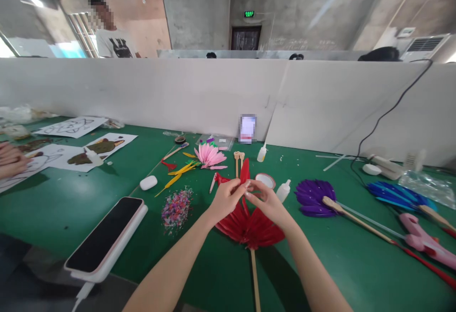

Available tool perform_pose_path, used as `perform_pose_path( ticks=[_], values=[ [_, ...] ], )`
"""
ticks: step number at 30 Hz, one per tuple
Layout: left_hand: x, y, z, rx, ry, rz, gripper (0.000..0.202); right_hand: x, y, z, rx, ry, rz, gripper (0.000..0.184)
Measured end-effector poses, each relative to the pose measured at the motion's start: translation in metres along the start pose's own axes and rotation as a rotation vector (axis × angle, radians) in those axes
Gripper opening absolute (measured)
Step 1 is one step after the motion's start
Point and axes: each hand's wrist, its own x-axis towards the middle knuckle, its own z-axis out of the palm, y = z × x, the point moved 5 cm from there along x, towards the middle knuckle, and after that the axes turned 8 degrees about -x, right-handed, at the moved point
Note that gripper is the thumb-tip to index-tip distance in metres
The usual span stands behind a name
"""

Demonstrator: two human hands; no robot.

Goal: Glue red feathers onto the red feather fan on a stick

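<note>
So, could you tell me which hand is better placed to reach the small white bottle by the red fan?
Probably the right hand: the bottle stands just beside it, while the left hand sits farther off.

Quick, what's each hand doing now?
Left hand: pinched on a small thing I cannot identify.
Right hand: pinched on the same small thing, over the red feather fan.

Left hand (228, 197) and right hand (265, 198) meet fingertip to fingertip over a red feather fan (249, 226), hiding its upper middle; whatever they pinch is too small to tell. The fan's stick (254, 278) runs off the bottom edge. At the left edge, a co-worker's hand (12, 160) is cut off. A small object (247, 128) propped against the partition (142, 93) is blurred. The partition hides a standing person (114, 41) below the chest.
</note>
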Motion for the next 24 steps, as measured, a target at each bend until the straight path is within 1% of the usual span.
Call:
perform_pose_path(
  ticks=[5,10,12,14,16,19,21,24],
  values=[
    [0.0,-0.003,0.006,-0.039,-0.099,-0.085,0.039,-0.006,-0.002,0.0,0.182,0.028,0.071,0.032],
    [-0.003,-0.007,0.016,0.027,-0.239,-0.13,0.048,-0.008,-0.005,-0.004,0.229,0.036,0.127,0.036],
    [-0.005,-0.009,0.022,0.034,-0.315,-0.172,0.05,-0.007,-0.005,-0.007,0.214,0.077,0.114,0.038],
    [-0.006,-0.012,0.024,0.02,-0.343,-0.218,0.049,-0.006,-0.002,-0.012,0.181,0.167,0.097,0.038],
    [-0.004,-0.015,0.021,0.003,-0.286,-0.226,0.044,-0.005,0.003,-0.016,0.15,0.272,0.1,0.038],
    [0.003,-0.019,0.009,-0.005,-0.125,-0.188,0.037,-0.006,0.007,-0.019,0.097,0.378,0.117,0.037],
    [0.006,-0.023,0.003,-0.013,-0.048,-0.174,0.034,-0.008,0.007,-0.017,0.064,0.393,0.122,0.033],
    [0.008,-0.026,0.001,-0.063,-0.004,-0.169,0.03,-0.011,0.002,-0.011,0.044,0.368,0.117,0.031]
  ],
)
